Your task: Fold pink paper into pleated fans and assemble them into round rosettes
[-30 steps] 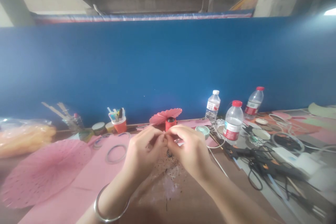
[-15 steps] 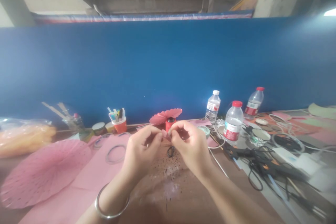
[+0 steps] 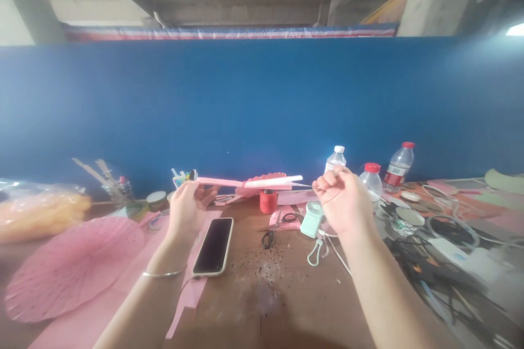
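the slim rectangular phone [image 3: 213, 246] had a glossy black, glass-like screen in a pale, duller case. beyond it, the long flat pink paper strip [image 3: 219, 181] looked matt. left of it, the round pink pleated paper fan [image 3: 73, 267] was matt and ridged; closer on its left, the thin silver metal bangle [image 3: 162, 274] had a polished shine. right of it, the mint-green plastic handheld fan [image 3: 311, 224] looked smooth. in front of it, the brown wood-like tabletop [image 3: 311, 305] was faintly shiny. far behind it, the blue panel [image 3: 262, 103] was smooth and mostly matt.

Hands [image 3: 188, 204] [image 3: 343, 204] up w/ pink strip [image 3: 221, 181] btwn, phone [image 3: 213, 246] & scissors [image 3: 267, 239] on tbl [image 3: 311, 305] below.
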Demonstrator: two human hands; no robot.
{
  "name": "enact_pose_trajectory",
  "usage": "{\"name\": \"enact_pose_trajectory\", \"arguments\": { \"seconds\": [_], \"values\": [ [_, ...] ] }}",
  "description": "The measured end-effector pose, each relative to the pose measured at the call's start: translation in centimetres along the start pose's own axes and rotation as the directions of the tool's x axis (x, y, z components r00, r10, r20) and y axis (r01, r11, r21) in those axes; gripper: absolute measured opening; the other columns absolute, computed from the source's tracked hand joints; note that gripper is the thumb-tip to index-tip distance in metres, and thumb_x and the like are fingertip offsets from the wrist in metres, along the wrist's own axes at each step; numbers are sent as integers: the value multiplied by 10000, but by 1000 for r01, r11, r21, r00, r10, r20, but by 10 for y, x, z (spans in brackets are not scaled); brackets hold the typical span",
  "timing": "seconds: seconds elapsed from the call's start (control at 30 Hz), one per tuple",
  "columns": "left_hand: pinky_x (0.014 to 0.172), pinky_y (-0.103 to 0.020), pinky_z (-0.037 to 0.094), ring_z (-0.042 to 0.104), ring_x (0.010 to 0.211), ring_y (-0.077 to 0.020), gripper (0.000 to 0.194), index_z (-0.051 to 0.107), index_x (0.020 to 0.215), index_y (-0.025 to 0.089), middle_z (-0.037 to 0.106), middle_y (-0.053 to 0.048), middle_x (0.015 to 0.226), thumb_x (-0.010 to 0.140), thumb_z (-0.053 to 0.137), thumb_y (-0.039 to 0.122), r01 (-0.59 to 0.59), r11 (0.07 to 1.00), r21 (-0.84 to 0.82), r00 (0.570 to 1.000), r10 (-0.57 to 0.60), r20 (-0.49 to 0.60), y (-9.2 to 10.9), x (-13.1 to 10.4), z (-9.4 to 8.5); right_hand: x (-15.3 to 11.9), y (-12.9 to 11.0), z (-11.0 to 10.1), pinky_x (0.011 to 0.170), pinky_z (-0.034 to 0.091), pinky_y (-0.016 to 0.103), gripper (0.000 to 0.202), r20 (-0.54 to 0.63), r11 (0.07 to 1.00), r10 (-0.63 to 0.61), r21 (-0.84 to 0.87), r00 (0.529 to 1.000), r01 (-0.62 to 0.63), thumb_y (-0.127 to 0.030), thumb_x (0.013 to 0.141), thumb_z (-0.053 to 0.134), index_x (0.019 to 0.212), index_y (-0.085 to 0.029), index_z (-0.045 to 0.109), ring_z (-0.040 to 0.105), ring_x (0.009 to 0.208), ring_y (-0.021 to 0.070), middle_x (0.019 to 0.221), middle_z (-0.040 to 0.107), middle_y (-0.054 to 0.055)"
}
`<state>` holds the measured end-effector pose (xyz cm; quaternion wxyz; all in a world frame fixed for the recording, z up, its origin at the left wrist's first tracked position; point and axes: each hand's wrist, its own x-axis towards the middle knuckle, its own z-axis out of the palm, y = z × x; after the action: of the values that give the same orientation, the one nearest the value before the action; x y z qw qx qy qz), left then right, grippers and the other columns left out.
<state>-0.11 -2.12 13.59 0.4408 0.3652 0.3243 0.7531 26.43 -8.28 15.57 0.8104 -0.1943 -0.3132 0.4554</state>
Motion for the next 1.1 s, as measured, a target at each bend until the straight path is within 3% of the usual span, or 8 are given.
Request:
{"name": "enact_pose_trajectory", "arguments": {
  "seconds": [0.13,0.23,0.33,0.47,0.7,0.97,1.03,1.1],
  "values": [
    [597,-275,552,642,625,-164,143,484,526,139,473,41,531,605,601,160,-79,996,34,995,80,-55,0,22,-21,18,-14,-21,504,410,216,98,-101,993,-88,-92,991,79,-120,654,463,662,-199,407,388,440,61,503,388,-85],
    [593,-285,560,624,591,-144,166,480,499,140,476,36,531,610,602,166,-111,990,91,990,118,-75,4,28,-30,25,-17,-30,484,403,207,109,-191,961,-215,-218,958,172,-93,621,447,660,-194,433,410,450,68,491,420,-73],
    [567,-274,560,595,546,-117,177,482,487,135,478,35,534,608,606,170,-133,983,125,986,143,-81,8,30,-34,27,-17,-32,469,398,202,115,-196,932,-273,-296,942,208,-89,612,440,659,-194,442,427,453,77,473,438,-67],
    [521,-260,553,597,545,-127,178,494,499,133,484,31,546,601,626,192,-117,985,126,991,125,-53,10,33,-36,29,-14,-34,461,392,190,121,-194,942,-225,-295,955,162,-85,614,444,672,-191,447,443,461,79,478,453,-59],
    [561,-260,565,561,524,-97,160,494,479,126,481,35,499,569,626,116,-57,998,29,993,60,-99,11,37,-39,39,-9,-50,432,373,170,184,-325,999,-21,-34,946,10,-107,687,430,602,-197,294,345,384,39,498,354,-95],
    [564,-279,569,615,534,-141,120,501,518,136,507,37,483,567,604,100,-42,999,34,994,45,-102,10,45,-50,46,-5,-61,428,376,176,181,-464,999,-18,-44,886,-3,-141,711,419,590,-200,298,355,371,46,483,377,-95],
    [560,-282,568,619,524,-145,119,502,518,134,502,41,474,575,601,101,-42,998,41,994,46,-101,10,46,-51,46,-6,-63,425,368,186,131,-432,987,-77,-161,899,8,-124,681,425,599,-204,360,372,369,59,459,408,-90],
    [563,-286,568,624,526,-150,123,501,519,134,498,42,469,583,601,104,-45,998,45,993,50,-104,11,46,-51,44,-5,-63,431,365,203,96,-243,901,-114,-434,963,-3,-116,659,447,610,-198,458,417,383,77,460,477,-68]
  ]
}}
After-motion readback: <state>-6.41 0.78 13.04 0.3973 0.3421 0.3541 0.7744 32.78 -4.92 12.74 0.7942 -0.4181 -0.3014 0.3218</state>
